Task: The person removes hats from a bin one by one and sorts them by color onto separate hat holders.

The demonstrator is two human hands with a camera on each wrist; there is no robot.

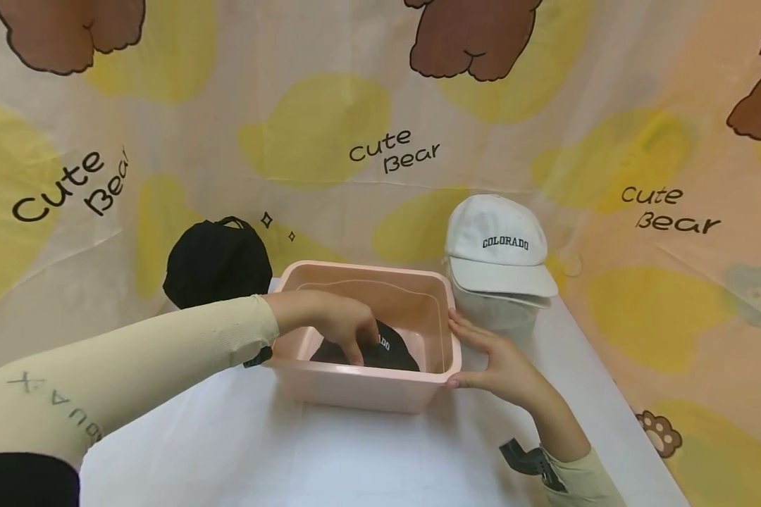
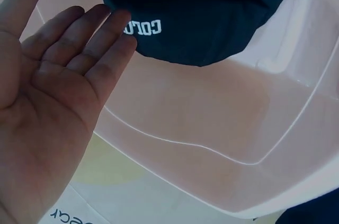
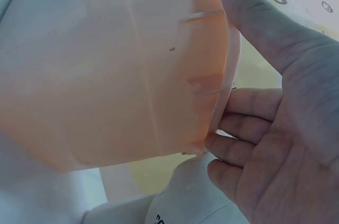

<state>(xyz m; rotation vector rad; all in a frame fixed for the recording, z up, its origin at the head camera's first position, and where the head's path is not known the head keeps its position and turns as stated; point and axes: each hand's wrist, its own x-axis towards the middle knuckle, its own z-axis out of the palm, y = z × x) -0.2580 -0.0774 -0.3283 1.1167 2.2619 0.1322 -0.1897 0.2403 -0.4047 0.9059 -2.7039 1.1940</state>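
A pale pink plastic bin (image 1: 368, 391) stands on the white table with a black cap (image 1: 396, 352) inside, white lettering on its front. From the left my left hand (image 1: 349, 324) reaches over the rim. Its thumb points down near the cap's brim, and the nearly straight fingers (image 2: 119, 36) lie at the lettering in the left wrist view. My right hand (image 1: 501, 362) holds the bin's right side, thumb at the near corner and fingers along the rim. The right wrist view shows its fingertips (image 3: 220, 144) bent in at the outer rim.
Another black cap (image 1: 218, 260) sits behind the bin at the left. White caps (image 1: 497, 232) are stacked at the back right, the top one lettered COLORADO. A printed bear cloth (image 1: 330, 134) hangs behind the table. The table's right edge slants toward me.
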